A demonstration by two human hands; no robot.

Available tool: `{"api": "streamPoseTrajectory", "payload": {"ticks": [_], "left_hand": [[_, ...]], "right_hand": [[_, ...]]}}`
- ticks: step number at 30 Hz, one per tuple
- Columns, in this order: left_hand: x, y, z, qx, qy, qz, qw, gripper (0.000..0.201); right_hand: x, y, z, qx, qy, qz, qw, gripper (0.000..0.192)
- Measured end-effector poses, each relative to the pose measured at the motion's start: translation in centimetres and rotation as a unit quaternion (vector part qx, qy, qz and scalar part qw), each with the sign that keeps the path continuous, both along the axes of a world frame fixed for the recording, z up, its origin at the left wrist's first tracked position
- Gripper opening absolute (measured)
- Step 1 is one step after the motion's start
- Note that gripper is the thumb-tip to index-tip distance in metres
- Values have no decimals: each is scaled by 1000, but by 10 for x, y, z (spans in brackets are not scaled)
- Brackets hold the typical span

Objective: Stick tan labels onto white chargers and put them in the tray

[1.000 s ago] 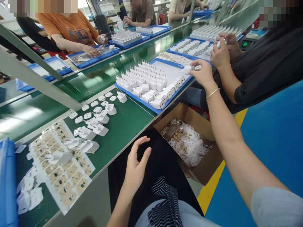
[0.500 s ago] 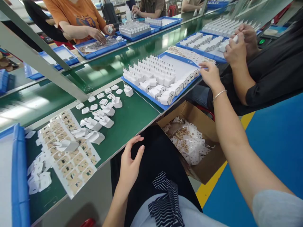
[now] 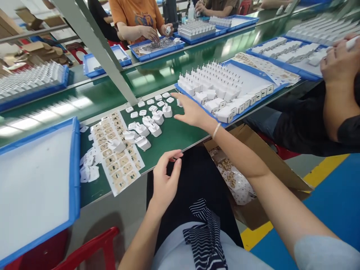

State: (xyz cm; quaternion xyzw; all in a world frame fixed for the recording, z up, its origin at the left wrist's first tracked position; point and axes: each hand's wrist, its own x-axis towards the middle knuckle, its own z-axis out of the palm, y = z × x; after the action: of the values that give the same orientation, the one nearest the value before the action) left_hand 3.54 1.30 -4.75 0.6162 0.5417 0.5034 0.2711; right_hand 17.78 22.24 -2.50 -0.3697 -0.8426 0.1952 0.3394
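White chargers (image 3: 157, 118) beside right hand (image 3: 192, 112)

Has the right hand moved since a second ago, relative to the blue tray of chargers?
Yes. The right hand left the far right end of the blue tray and now hovers left of it, near the loose chargers.

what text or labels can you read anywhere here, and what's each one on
Orange shirt of the person across the belt: a printed graphic with lettering, too blurred and cut off to read.
Label sheet on the green mat: rows of small printed stickers, too small to read.
Label sheet by the tray of white chargers: print too small to read.
White chargers: no legible markings.
Nothing else carries readable text.
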Motion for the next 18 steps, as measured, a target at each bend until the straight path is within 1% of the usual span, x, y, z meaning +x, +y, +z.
{"api": "streamPoseTrajectory", "payload": {"ticks": [1, 2, 3, 5, 7, 8, 9, 10, 11, 12, 13, 14, 16, 18], "left_hand": [[1, -3, 1, 3, 10, -9, 1000, 20], [0, -6, 2, 4, 19, -16, 1000, 20], [-2, -9, 3, 0, 23, -19, 1000, 21], [-9, -11, 3, -22, 5, -13, 1000, 21], [-17, -9, 1, -60, -60, -2, 996, 23], [-19, -6, -1, -78, -110, -1, 991, 27], [-20, -2, -2, -95, -165, -8, 982, 32], [-18, 3, -3, -108, -220, -21, 969, 39], [-15, 8, -4, -117, -270, -38, 955, 45], [-10, 13, -4, -121, -310, -57, 941, 50], [-4, 18, -3, -120, -338, -72, 931, 53], [3, 23, -2, -114, -357, -81, 924, 52], [18, 29, -1, -94, -374, -84, 919, 40], [30, 32, -2, -82, -372, -87, 921, 29]], "right_hand": [[-18, 10, -4, -8, -39, 8, 999, 77], [-33, 19, -8, -14, -70, 8, 997, 78], [-43, 26, -10, -20, -93, -1, 995, 73], [-51, 32, -11, -27, -103, -27, 994, 50], [-44, 24, -11, -30, -50, -43, 997, 28], [-36, 14, -10, -36, 6, -43, 998, 24], [-27, 0, -11, -47, 76, -32, 995, 26], [-17, -16, -12, -67, 159, -12, 985, 34], [-8, -35, -14, -99, 239, 15, 966, 47], [0, -55, -17, -131, 295, 48, 945, 56], [7, -75, -22, -151, 337, 65, 927, 60], [12, -95, -26, -156, 371, 64, 913, 62], [18, -126, -37, -156, 421, 47, 893, 58], [22, -147, -44, -149, 446, 16, 883, 52]]}}
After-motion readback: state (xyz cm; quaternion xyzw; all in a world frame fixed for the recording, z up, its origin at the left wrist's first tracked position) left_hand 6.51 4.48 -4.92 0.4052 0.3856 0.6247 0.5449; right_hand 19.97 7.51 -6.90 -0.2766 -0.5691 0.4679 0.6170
